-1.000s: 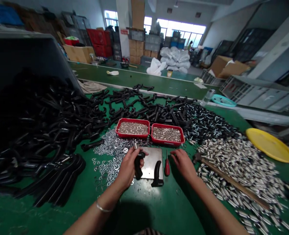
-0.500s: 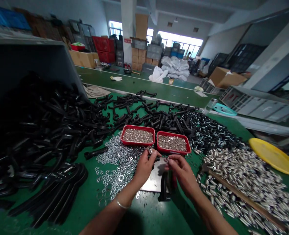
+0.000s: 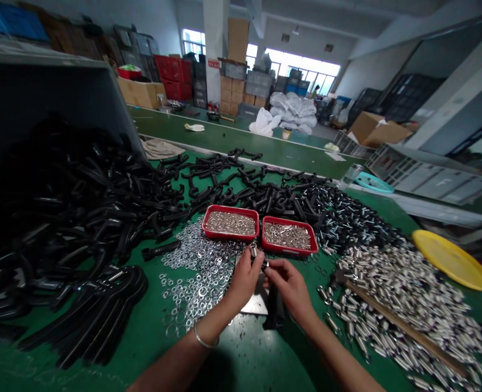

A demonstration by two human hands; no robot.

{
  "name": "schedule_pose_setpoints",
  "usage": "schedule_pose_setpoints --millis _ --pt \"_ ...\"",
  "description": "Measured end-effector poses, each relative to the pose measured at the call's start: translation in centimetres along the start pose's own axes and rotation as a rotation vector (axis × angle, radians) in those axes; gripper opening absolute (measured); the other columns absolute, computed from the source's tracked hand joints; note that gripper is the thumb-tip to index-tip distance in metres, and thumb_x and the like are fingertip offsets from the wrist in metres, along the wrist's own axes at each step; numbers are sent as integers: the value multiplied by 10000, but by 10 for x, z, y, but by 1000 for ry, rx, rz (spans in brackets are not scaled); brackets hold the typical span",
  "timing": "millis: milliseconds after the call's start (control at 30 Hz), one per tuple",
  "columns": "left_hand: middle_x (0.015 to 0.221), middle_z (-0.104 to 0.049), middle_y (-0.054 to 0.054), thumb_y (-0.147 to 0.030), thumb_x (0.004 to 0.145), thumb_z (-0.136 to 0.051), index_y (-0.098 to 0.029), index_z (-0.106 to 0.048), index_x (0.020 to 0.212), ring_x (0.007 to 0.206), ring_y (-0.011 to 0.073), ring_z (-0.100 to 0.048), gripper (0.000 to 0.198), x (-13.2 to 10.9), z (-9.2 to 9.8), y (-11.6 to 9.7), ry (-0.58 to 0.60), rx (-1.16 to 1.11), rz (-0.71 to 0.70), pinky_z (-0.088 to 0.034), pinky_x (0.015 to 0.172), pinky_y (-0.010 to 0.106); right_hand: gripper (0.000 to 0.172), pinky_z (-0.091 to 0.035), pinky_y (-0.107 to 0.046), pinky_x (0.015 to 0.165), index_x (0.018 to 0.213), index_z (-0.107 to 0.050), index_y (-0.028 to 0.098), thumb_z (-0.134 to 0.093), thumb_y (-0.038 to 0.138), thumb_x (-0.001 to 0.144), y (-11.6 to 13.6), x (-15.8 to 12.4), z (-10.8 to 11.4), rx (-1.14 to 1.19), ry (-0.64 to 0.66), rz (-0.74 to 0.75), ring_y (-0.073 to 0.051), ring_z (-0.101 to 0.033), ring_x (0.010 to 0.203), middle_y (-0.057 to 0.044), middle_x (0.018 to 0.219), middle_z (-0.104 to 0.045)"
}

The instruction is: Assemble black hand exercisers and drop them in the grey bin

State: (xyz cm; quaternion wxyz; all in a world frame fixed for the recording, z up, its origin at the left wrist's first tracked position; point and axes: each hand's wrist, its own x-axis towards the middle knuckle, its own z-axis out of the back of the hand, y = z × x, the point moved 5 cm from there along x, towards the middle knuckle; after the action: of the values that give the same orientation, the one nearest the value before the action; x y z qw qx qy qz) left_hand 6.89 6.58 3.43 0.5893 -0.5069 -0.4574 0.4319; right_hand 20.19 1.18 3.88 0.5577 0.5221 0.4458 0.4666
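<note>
Left hand (image 3: 244, 282) fingers clench a small bolt (image 3: 253, 251); right hand (image 3: 288, 291) fingers pinch a tiny metal part (image 3: 266, 265) (type unclear).

Two hands (image 3: 244, 284) (image 3: 289, 291), two red trays (image 3: 230, 207) (image 3: 289, 219), one yellow plate (image 3: 452, 260), one hammer (image 3: 404, 326)

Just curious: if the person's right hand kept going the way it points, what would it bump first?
Probably the left hand, at the fingers gripping a small metal part, though depth is hard to judge.
</note>
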Motion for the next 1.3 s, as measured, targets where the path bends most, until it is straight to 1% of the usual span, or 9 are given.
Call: schedule_pose_setpoints --millis 133,300,367,500,633,733,900,1133,1300 --pt "927 -672 45 -418 907 -591 -223 -643 952 924 209 -605 207 -1 1 -7 37 -149 28 -435 889 305 211 -515 -437 935 1125 -694 276 -623 309 930 19 -5 -1 -488 12 439 -253 -649 1025 -79 1089 -711" --pt "880 -652 36 -500 885 -596 -198 -627 928 843 188 -601 307 2 0 1 70 -207 118 -474 761 271 387 -513 -391 926 1379 -545 293 -514 300 993 12 -8 19 -747 204 466 -231 -631 1064 -80 1188 -679" --pt "867 -643 34 -537 886 -576 -190 -611 925 776 170 -597 351 5 0 5 66 -220 151 -478 699 257 347 -510 -378 915 1327 -578 257 -493 306 994 6 -4 54 -835 143 394 -227 -631 1041 -87 1157 -675" --pt "861 -648 34 -568 863 -596 -175 -605 927 697 139 -587 398 8 4 8 32 -279 200 -472 649 240 247 -483 -421 911 1067 -644 169 -443 264 961 -5 22 154 -1003 -236 204 -252 -618 984 -125 1054 -668" --pt "838 -669 43 -575 861 -599 -171 -597 912 706 144 -604 407 6 0 8 79 -305 249 -479 641 237 166 -461 -389 917 953 -644 163 -494 202 894 -18 64 197 -1032 -257 111 -241 -605 989 -123 1028 -670" --pt "842 -683 50 -580 848 -619 -168 -607 897 706 144 -613 414 3 -5 9 130 -295 266 -487 648 238 79 -473 -360 874 877 -627 168 -602 235 843 -28 93 200 -1021 -297 -1 -242 -626 974 -126 996 -685" --pt "842 -684 39 -575 842 -637 -171 -605 924 657 118 -592 413 3 -6 18 113 -374 326 -476 636 232 213 -514 -305 665 691 -558 184 -722 304 756 -46 110 209 -886 -365 -224 -221 -669 744 -87 736 -683" --pt "804 -646 25 -554 755 -739 -158 -603 888 697 125 -602 439 5 -4 19 7 -615 373 -459 597 222 277 -553 -294 507 742 -504 212 -724 381 734 -38 78 227 -474 -425 -232 -197 -663 595 -25 629 -637" --pt "797 -653 43 -482 781 -755 -146 -594 892 685 117 -595 389 3 -7 11 38 -775 407 -466 603 222 360 -593 -318 663 901 -524 241 -718 506 754 5 27 177 -219 -416 -80 -183 -690 717 -21 837 -675"
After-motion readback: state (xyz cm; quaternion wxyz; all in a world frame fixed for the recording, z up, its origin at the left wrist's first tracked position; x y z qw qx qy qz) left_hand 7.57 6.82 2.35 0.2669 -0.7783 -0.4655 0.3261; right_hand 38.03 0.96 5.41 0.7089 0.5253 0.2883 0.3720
